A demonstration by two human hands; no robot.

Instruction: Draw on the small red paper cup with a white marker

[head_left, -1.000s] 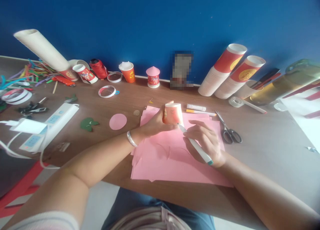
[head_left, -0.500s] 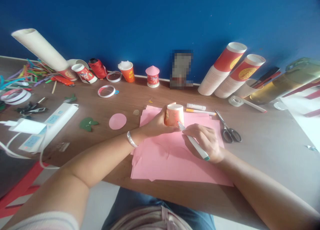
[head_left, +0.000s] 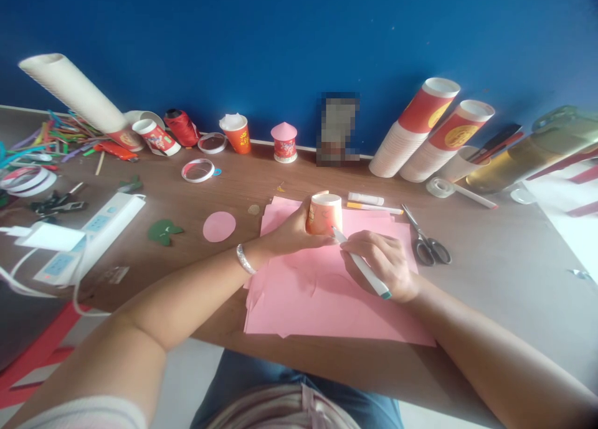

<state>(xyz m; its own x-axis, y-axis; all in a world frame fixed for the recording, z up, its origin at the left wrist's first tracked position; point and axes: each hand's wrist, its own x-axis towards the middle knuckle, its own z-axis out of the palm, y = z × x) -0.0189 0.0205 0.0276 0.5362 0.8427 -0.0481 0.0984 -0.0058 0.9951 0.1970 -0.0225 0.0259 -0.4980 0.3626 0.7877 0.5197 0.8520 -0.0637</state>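
My left hand (head_left: pixel 299 226) is wrapped round the left side of a short orange paper cup (head_left: pixel 324 216), pale at its top. In my right hand (head_left: pixel 380 261) is a white marker (head_left: pixel 367 273) with a green end, and its tip touches or nearly touches the cup's lower front. Beneath both hands lies a stack of pink paper sheets (head_left: pixel 299 311). Just behind the right hand, a white marker cap or short pen (head_left: pixel 365 198) and an orange-and-white marker (head_left: pixel 374 208) rest near the sheets' back edge.
Scissors (head_left: pixel 427 242) lie right of the paper; a pink paper circle (head_left: pixel 219 226) and green cut-out (head_left: pixel 164 231) lie left. Paper-cup stacks (head_left: pixel 399 146) lean behind. A pink-roofed cup (head_left: pixel 284 146) stands at the wall. A power strip (head_left: pixel 98 230) sits on the left.
Both hands, the cup and the marker keep almost the same positions. The whole view has shifted very slightly.
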